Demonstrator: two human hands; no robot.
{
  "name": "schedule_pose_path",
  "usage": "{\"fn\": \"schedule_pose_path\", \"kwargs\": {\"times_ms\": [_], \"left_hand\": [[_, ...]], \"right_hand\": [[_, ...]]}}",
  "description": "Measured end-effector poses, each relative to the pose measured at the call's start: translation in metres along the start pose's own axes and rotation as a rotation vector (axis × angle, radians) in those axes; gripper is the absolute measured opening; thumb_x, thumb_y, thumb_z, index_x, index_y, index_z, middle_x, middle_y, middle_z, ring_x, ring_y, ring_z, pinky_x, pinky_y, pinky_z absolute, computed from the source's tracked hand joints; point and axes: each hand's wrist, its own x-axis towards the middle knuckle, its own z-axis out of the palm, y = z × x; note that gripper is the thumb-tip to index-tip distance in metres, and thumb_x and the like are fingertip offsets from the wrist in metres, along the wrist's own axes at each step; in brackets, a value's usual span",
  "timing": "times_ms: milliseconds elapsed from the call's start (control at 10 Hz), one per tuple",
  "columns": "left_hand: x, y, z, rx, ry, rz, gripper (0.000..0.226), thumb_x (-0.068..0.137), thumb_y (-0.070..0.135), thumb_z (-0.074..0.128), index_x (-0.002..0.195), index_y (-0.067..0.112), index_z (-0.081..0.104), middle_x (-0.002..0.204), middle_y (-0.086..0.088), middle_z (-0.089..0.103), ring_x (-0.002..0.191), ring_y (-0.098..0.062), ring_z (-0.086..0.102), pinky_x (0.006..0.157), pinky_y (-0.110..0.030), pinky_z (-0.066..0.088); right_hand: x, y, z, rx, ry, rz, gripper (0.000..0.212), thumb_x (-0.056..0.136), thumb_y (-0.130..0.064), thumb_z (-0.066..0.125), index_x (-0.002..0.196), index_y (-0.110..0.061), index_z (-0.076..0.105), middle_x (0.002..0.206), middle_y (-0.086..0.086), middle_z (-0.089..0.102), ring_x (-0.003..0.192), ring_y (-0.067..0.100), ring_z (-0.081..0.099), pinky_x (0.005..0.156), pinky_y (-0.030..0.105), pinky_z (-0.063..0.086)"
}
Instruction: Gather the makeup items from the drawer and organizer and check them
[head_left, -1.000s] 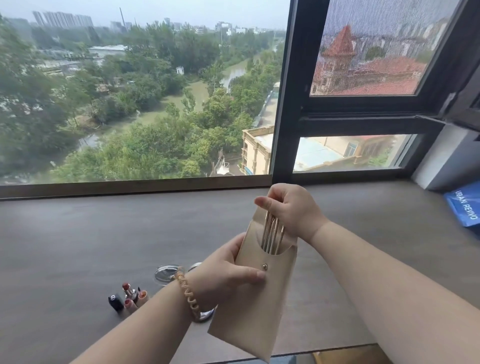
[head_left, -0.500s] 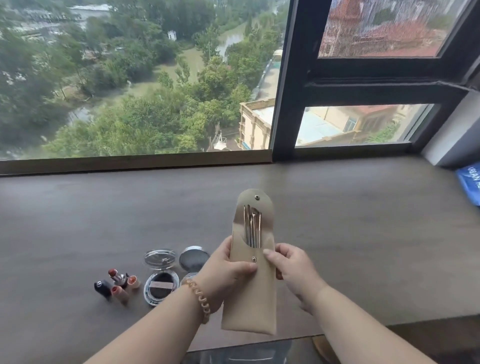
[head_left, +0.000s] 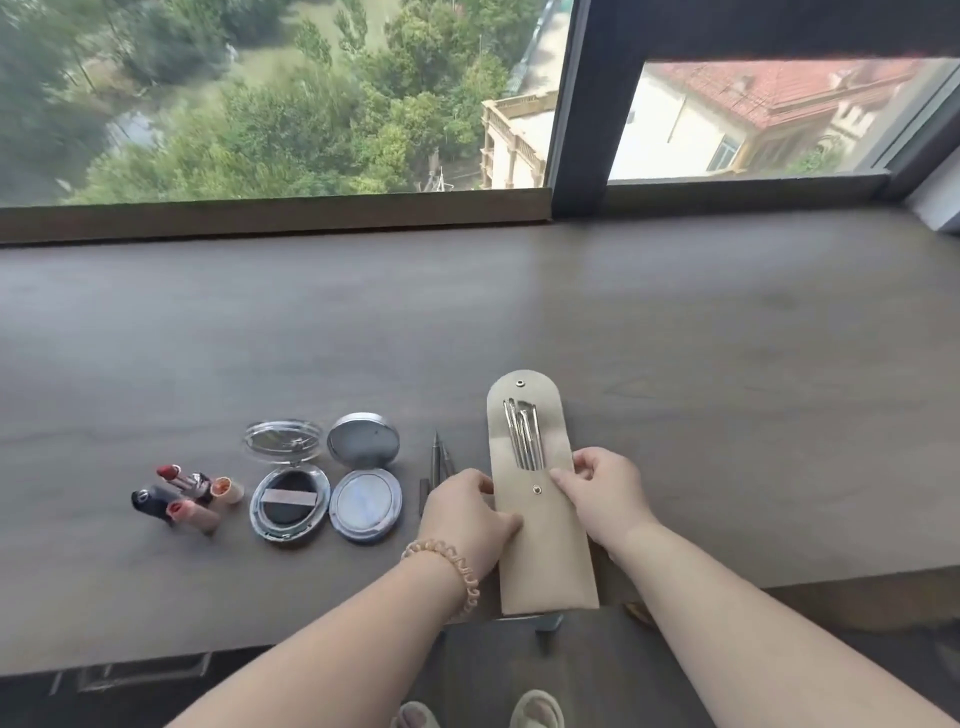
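Note:
A beige snap pouch (head_left: 543, 551) lies flat on the grey windowsill desk (head_left: 727, 389), flap open, with several thin metal tools (head_left: 523, 436) showing in its mouth. My left hand (head_left: 467, 506) holds the pouch's left edge and my right hand (head_left: 602, 486) holds its right edge. To the left lie two open compacts (head_left: 291, 501) (head_left: 366, 499), several uncapped lipsticks (head_left: 187, 493) and two dark pencils (head_left: 439, 454), partly hidden by my left hand.
A large window with a dark frame (head_left: 576, 104) runs along the far edge of the desk. The desk's near edge is just under the pouch's lower end. My slippered feet (head_left: 478, 714) show on the floor below.
The pouch came down from mid-air and now lies flat on the desk. My right hand moved from the tools to the pouch's right edge. The view tilted downward.

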Motion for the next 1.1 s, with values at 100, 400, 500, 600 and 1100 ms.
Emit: {"fn": "schedule_pose_path", "kwargs": {"times_ms": [100,400,500,600,1100], "left_hand": [[0.004,-0.001,0.008,0.027,0.061,-0.019,0.036,0.073,0.028,0.069,0.108,0.019,0.063,0.113,0.002,0.065,0.107,-0.015,0.057,0.076,-0.018,0.034],[0.012,-0.001,0.009,0.146,0.107,-0.014,0.026,0.074,0.024,0.064,0.098,0.016,0.063,0.095,0.0,0.068,0.095,-0.019,0.061,0.073,-0.024,0.043],[0.015,-0.004,0.011,0.213,0.105,0.001,0.029,0.072,0.03,0.063,0.098,0.017,0.062,0.096,0.001,0.068,0.096,-0.021,0.061,0.079,-0.03,0.049],[0.014,-0.004,0.012,0.266,0.086,0.005,0.028,0.073,0.034,0.061,0.097,0.02,0.059,0.098,0.001,0.067,0.097,-0.023,0.061,0.081,-0.035,0.051],[-0.017,0.012,-0.044,0.376,0.287,0.141,0.048,0.08,0.044,0.057,0.123,0.025,0.051,0.116,0.004,0.061,0.112,-0.018,0.054,0.093,-0.036,0.043]], "right_hand": [[0.007,0.002,0.004,-0.15,0.033,-0.049,0.011,0.081,-0.024,0.069,0.081,-0.014,0.065,0.061,-0.006,0.053,0.063,0.018,0.052,0.065,0.034,0.045],[0.016,-0.004,0.013,-0.3,0.079,-0.086,0.02,0.08,-0.037,0.065,0.092,-0.021,0.059,0.083,-0.003,0.062,0.086,0.024,0.06,0.076,0.037,0.049],[0.013,-0.007,0.011,-0.492,0.07,-0.146,0.024,0.085,-0.04,0.058,0.097,-0.02,0.057,0.094,0.002,0.066,0.091,0.027,0.061,0.074,0.035,0.048],[0.008,-0.008,0.008,-0.708,0.097,-0.251,0.028,0.089,-0.042,0.051,0.102,-0.017,0.053,0.104,0.005,0.064,0.098,0.029,0.062,0.073,0.035,0.044],[-0.03,-0.082,-0.086,-0.152,0.087,-0.533,0.025,0.08,-0.034,0.067,0.104,-0.025,0.063,0.082,-0.008,0.061,0.074,0.013,0.058,0.07,0.033,0.048]]}}
